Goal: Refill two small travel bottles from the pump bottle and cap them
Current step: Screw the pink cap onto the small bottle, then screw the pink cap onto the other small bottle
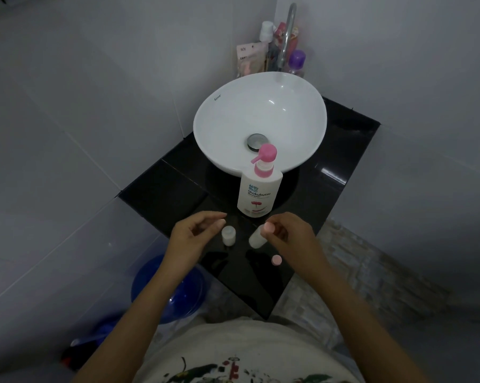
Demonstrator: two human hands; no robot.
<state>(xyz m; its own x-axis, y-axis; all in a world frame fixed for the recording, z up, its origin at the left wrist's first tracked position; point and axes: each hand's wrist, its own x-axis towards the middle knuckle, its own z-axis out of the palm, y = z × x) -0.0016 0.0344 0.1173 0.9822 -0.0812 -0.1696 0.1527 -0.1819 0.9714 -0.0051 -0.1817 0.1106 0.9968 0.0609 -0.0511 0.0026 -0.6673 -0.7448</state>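
Pinching a pink cap [268, 228] atop the tilted bottle [256, 238], right hand [288, 239] risks toppling it toward the uncapped bottle [228, 235] beside the released left hand [194, 236].

Two bare forearms reach in from the bottom of the view, with no sleeves, watch or jewellery visible on them. The left hand [195, 235] and right hand [290, 235] are ungloved. The torso wears a pale, off-white shirt [233, 352] printed with dark green leaves and small red marks.
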